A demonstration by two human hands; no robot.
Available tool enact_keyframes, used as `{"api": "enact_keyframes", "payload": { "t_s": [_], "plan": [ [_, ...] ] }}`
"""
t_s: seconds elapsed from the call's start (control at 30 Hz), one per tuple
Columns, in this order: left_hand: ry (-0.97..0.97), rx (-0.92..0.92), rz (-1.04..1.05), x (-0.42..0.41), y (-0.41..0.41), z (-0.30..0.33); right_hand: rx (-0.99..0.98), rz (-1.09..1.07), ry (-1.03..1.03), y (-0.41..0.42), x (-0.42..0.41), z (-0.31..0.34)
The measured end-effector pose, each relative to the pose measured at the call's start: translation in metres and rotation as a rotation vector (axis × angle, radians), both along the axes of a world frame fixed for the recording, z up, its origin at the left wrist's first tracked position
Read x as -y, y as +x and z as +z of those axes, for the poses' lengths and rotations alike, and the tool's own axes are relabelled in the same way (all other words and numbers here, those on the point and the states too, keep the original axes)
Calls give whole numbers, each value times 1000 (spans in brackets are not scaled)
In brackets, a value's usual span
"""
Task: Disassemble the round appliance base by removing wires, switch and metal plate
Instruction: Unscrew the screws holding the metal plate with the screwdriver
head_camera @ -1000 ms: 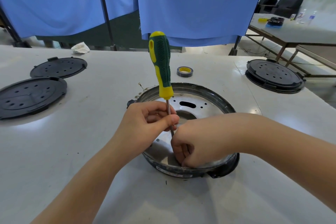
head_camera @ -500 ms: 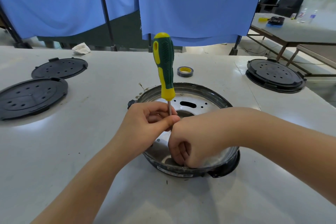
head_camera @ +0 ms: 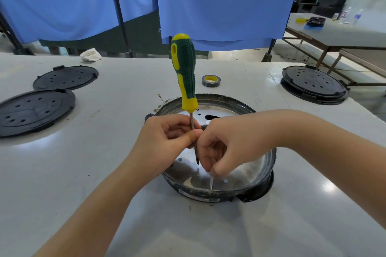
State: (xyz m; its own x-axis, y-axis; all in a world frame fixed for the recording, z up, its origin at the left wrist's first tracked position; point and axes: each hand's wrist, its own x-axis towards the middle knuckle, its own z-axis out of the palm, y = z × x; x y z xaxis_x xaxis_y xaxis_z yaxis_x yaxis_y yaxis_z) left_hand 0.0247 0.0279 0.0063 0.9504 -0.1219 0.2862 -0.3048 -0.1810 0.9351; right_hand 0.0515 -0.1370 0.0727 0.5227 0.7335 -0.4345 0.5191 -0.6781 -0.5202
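The round appliance base (head_camera: 227,99) sits mid-table, a black rim around a shiny metal plate (head_camera: 246,170) with holes. My left hand (head_camera: 167,134) pinches the shaft of a green and yellow screwdriver (head_camera: 184,73), which stands upright with its tip just above the plate. My right hand (head_camera: 227,144) is curled over the near part of the plate and pinches a small thin metal piece (head_camera: 211,181) that hangs from its fingertips. Small screws (head_camera: 161,100) lie by the base's far left rim.
Two black perforated covers (head_camera: 34,110) (head_camera: 65,77) lie at the left and a stack of them (head_camera: 314,84) at the right. A roll of tape (head_camera: 211,80) is behind the base. A crumpled cloth (head_camera: 90,54) sits at the far edge, before blue curtains.
My right hand has lifted from the bottom of the base, with a thin metal piece now hanging from its fingers. The screwdriver tip has come off the plate slightly.
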Motion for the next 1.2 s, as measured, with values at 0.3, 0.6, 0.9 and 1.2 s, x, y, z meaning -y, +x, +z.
{"api": "enact_keyframes", "payload": {
  "t_s": [0.3,0.6,0.9,1.2],
  "plan": [
    [-39,-31,28,1,0,2,-87,-118,148,9,27,7],
    [-20,-127,-5,3,-1,7,-77,-412,436,29,74,13],
    [-32,-140,42,11,-5,19,-12,-919,543,54,142,-40],
    [-96,-176,51,20,-6,15,313,-950,49,56,158,-88]
  ]
}}
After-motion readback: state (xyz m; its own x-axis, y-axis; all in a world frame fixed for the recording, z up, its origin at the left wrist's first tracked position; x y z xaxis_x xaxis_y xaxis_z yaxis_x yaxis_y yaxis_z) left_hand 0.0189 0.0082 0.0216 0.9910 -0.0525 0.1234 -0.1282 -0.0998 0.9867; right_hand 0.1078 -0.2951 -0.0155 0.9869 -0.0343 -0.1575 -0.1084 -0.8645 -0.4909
